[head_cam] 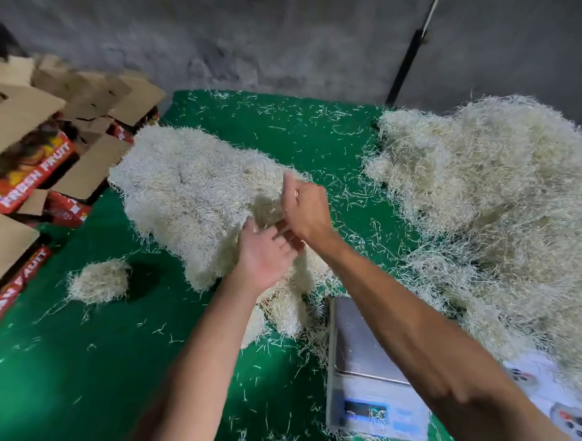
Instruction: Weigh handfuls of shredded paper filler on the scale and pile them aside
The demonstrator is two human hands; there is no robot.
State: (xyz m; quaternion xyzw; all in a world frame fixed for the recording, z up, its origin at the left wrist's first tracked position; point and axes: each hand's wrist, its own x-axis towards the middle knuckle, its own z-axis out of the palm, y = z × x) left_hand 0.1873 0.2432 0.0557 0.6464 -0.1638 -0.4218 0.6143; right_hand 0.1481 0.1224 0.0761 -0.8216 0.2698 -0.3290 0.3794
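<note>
A digital scale [360, 346] sits on the green mat [100, 375] at lower centre, its steel platform bare. A big loose heap of shredded paper [500, 193] lies to the right of it. A denser pile of shredded paper [186, 187] lies to the left, with a small separate clump [98, 281] beside it. Both hands hover over the near edge of the left pile. My right hand [307, 210] curls its thumb and fingers round a blurred tuft of shredded paper [266, 208]. My left hand [264, 257] is spread just below it, its fingertips meeting the right hand's fingers.
Open cardboard fruit boxes [33, 156] with red printed sides are stacked along the left edge. A grey wall runs behind, with a dark pole [406, 61] leaning on it. A white printed sheet [553, 396] lies at the lower right. Loose strands litter the mat.
</note>
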